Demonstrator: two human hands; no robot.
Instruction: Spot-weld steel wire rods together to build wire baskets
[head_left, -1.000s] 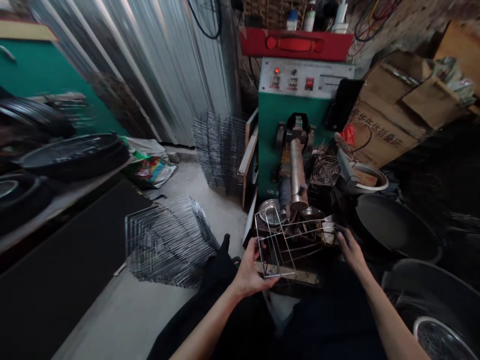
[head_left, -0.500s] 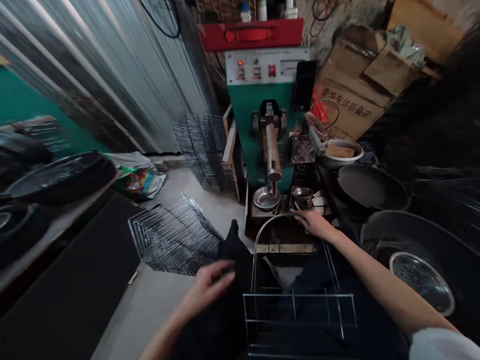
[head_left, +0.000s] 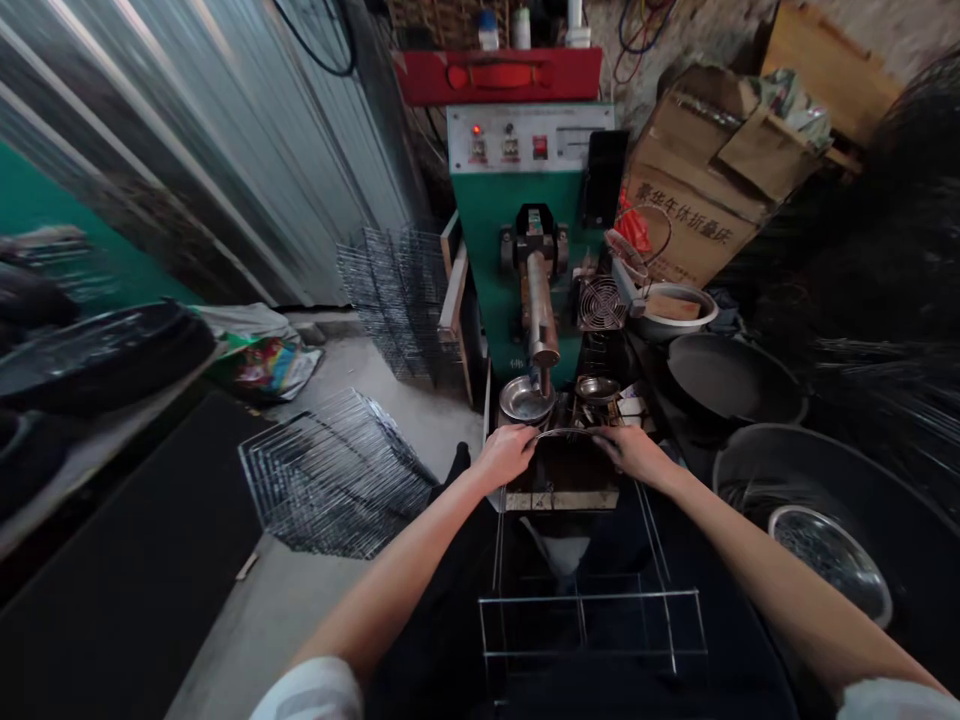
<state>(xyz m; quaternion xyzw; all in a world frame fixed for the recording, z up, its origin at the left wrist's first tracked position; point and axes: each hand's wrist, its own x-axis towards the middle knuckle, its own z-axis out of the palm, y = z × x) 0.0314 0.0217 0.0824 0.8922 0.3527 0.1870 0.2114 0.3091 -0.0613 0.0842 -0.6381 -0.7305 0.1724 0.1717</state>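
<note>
A wire rack [head_left: 589,597] with a curved wire top lies over my lap, its grid part towards me. My left hand [head_left: 508,456] is closed on the left side of the curved top. On the right side of the same curve, my right hand [head_left: 634,455] is closed too. Just beyond my hands stands a green spot welding machine [head_left: 517,240], with a copper-coloured arm [head_left: 541,310] pointing down towards me. Under its tip sits a small metal bowl [head_left: 526,399]. The fingertips of both hands are partly hidden.
A stack of wire grids [head_left: 337,480] stands on the floor at the left, and another stack [head_left: 401,300] leans beside the machine. Large dark pans [head_left: 735,378] and a round metal dish [head_left: 829,562] are at the right. A cardboard box [head_left: 697,190] leans behind them. A dark panel [head_left: 142,560] lies at the left.
My left hand has moved from beside the rack, up and right, onto its curved wire top. My right hand has stayed on the wire. The view has shifted slightly.
</note>
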